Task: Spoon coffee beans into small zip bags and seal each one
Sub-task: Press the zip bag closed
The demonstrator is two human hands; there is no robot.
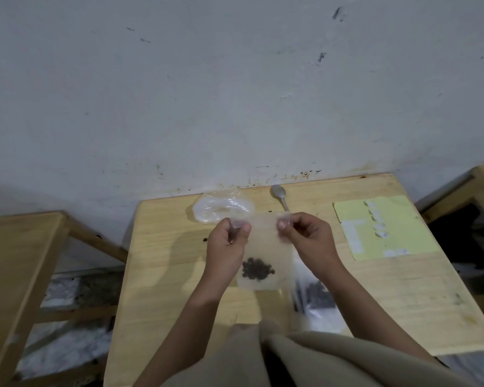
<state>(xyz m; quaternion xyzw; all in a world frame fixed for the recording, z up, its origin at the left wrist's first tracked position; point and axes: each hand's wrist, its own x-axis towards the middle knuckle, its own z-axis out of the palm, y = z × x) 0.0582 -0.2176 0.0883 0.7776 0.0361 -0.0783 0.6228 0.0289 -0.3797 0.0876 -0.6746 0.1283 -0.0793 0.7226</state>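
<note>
We're holding the small clear plastic zip bag (266,247) up above the pale wooden tabletop (375,289), top edge toward 12 o'clock. Left hand (229,241) is pinching the top-left corner, right hand (305,236) is pinching the top-right corner; both grips are narrow, thumb against fingers on the film.

Key relation: the zip strip's long axis is running 9-to-3 between the two grips, so both hands are already sitting on the line that needs closing. The dark coffee beans (257,270) are hanging in a clump at the bag's bottom, 6 o'clock from both grips and well clear of the strip. We can't tell whether the strip is open or partly pressed.

Our read: we're at the sealing step, and the next move calls for sliding a pinch along that 9-to-3 axis. Neither hand is nearer; either can start.

The metal spoon (280,195) is lying at 12 o'clock from the right hand, bowl toward the wall. A crumpled clear plastic bag (221,208) is lying at 12 o'clock from the left hand. A darker bag of beans (316,297) is lying at 5 o'clock from the held bag.
</note>
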